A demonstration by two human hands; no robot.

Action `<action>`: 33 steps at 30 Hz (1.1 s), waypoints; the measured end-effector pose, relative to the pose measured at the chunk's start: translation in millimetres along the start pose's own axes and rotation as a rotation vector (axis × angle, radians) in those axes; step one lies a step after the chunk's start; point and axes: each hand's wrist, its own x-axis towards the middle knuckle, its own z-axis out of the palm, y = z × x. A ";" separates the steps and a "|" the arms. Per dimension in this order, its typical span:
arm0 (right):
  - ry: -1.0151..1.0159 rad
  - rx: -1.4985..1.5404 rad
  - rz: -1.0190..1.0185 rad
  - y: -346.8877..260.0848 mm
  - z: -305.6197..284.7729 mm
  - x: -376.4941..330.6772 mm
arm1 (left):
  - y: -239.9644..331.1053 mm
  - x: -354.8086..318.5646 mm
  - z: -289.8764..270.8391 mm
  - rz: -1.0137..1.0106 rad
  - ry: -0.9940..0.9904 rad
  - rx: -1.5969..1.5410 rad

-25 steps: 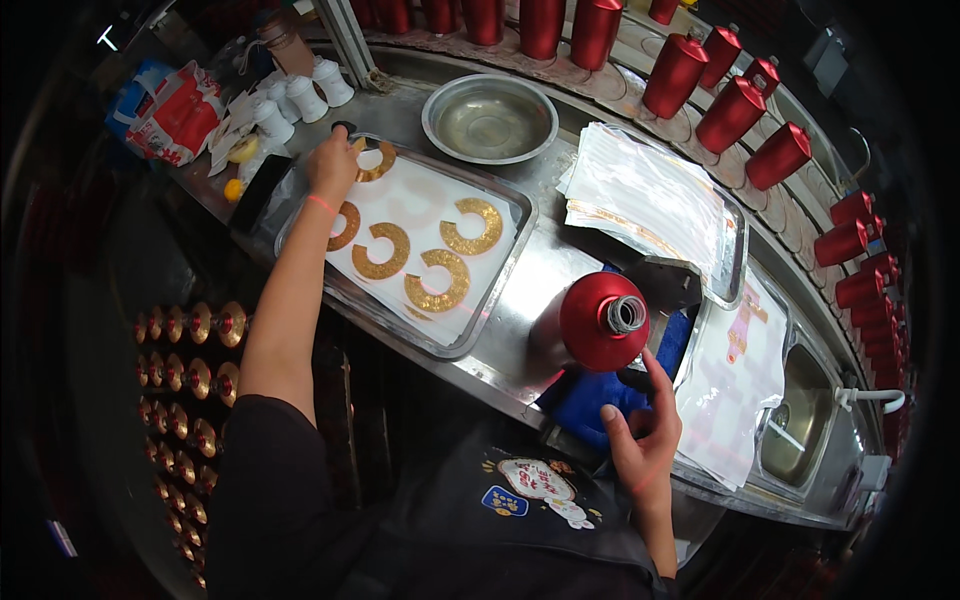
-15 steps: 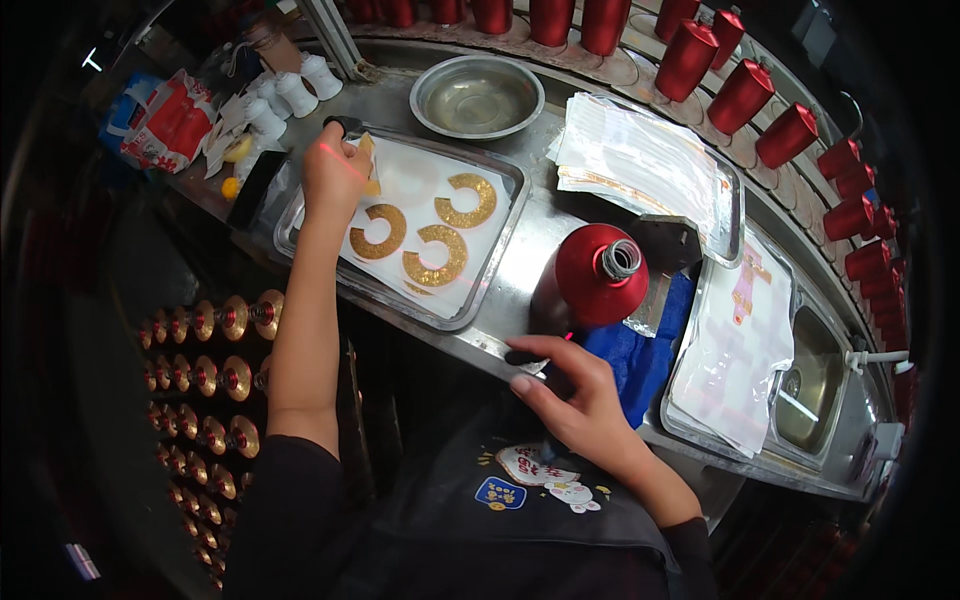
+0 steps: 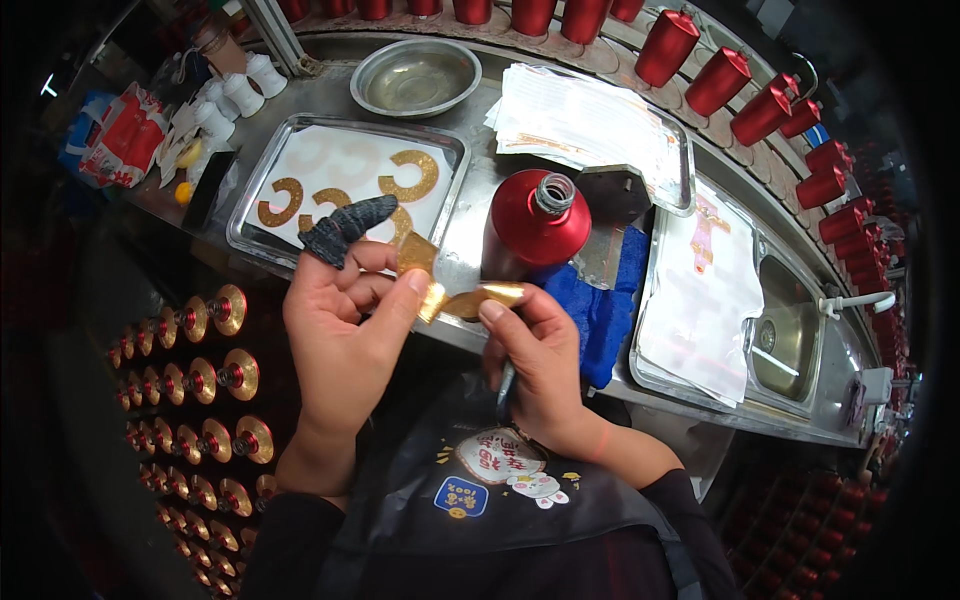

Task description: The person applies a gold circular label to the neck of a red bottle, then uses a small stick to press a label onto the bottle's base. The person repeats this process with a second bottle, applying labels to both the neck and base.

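Note:
A gold C-shaped decal strip [image 3: 415, 255] is stretched between my hands in front of the counter. My left hand [image 3: 345, 335] pinches one end between thumb and fingers; a dark cover [image 3: 345, 228] sits on one of its fingers. My right hand [image 3: 540, 365] pinches the other, curled end. A thin grey stick [image 3: 506, 388] shows below the right fingers. Just beyond my hands stands a shiny red bottle [image 3: 535, 225] with an open threaded neck. Several similar gold C shapes [image 3: 410, 176] lie on white sheets in a metal tray [image 3: 462, 165], partly hidden by my left hand.
A metal bowl [image 3: 420, 75] sits behind the tray. Stacked white sheets [image 3: 580, 120] lie at the back, and more [image 3: 700, 320] by the sink [image 3: 782, 330]. Right of the bottle are a blue cloth [image 3: 615, 310] and a dark metal block [image 3: 612, 190]. Red bottles [image 3: 668, 45] line the far conveyor.
My left hand has come back from the tray with a gold strip. My right hand has risen slightly and now grips its other end. The view has shifted, moving the counter leftward in the picture.

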 end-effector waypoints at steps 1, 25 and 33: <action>0.000 -0.026 -0.054 -6.2 -6.4 -5.1 | 0.4 -1.9 4.5 0.007 -0.014 -0.026; -0.279 -0.507 -0.353 -88.9 -68.9 74.9 | -65.7 32.3 32.5 -0.009 -0.056 -0.244; -0.186 -0.415 -0.439 -65.9 -62.5 70.3 | -68.8 29.7 45.0 -0.002 -0.292 -0.264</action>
